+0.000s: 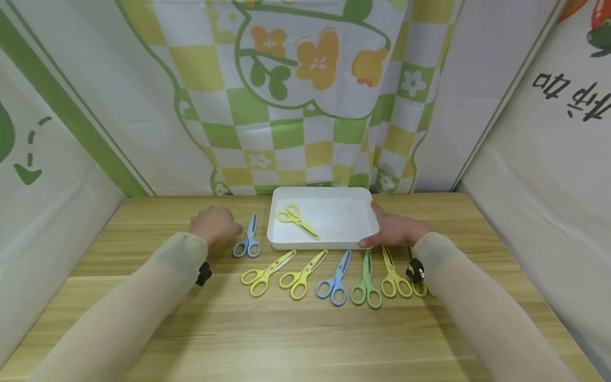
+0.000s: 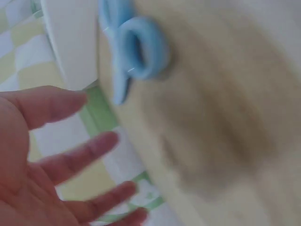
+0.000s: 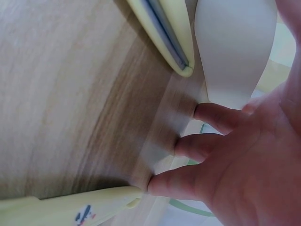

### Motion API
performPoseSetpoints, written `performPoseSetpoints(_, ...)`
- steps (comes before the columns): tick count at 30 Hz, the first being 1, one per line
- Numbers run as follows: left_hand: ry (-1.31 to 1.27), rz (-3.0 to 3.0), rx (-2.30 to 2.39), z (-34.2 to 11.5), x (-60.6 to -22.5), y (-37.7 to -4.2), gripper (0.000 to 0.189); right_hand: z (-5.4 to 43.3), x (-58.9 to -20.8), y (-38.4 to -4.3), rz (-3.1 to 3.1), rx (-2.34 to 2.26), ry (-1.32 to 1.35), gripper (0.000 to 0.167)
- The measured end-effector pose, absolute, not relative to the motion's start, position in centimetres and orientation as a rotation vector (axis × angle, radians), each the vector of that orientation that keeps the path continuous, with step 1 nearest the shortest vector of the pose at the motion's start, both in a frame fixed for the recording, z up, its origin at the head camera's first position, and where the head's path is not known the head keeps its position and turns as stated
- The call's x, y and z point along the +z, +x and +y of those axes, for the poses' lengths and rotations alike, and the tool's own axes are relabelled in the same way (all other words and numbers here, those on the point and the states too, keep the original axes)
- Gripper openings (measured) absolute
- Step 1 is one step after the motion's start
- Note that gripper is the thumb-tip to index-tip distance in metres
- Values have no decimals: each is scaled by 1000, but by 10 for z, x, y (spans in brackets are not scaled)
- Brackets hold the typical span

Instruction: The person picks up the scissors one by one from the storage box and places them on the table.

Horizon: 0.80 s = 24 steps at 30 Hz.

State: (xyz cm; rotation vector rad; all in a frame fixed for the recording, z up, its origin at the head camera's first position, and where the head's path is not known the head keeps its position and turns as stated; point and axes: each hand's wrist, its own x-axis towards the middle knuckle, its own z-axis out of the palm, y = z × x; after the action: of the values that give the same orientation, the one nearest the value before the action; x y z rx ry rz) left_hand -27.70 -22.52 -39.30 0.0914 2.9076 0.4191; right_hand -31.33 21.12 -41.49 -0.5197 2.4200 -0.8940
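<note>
A blue pair of scissors (image 1: pixel 249 239) lies on the table left of the white tray (image 1: pixel 324 245). Just to its left is my left hand (image 1: pixel 215 224), blurred; the left wrist view shows its fingers (image 2: pixel 77 157) spread and touching nothing. My right hand (image 1: pixel 398 228) rests against the tray's right end, thumb at the front corner and another finger along the right side. Its other fingers (image 3: pixel 176 181) reach down to the tabletop beside the tray in the right wrist view. Inside the tray, on the left, lies a yellow pair of scissors (image 1: pixel 297 220).
A row of scissors lies in front of the tray: yellow scissors (image 1: pixel 267 273), another yellow pair (image 1: pixel 302 276), blue scissors (image 1: pixel 334 278), green scissors (image 1: pixel 366 281) and yellow scissors (image 1: pixel 395 278). My right wrist partly hides one more yellow pair (image 1: pixel 420 289). A patterned curtain (image 1: pixel 305 132) hangs behind the table.
</note>
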Motion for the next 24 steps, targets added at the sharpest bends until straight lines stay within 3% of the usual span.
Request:
performPoseSetpoints(5,442,2949,416,-205,-386,-297,69,213,-416,-313,2421,-888,-499,136)
performPoseSetpoints(8,676,2886,301,-189,-387,-304,81,214,-416,-311,2422,-887,-489,136)
performPoseSetpoints(14,905,2709,37,-153,-384,-300,80,213,-414,-310,2421,-880,-511,135)
performPoseSetpoints(24,864,2596,-80,-118,-391,-296,85,215,-413,-311,2441,-814,-448,138)
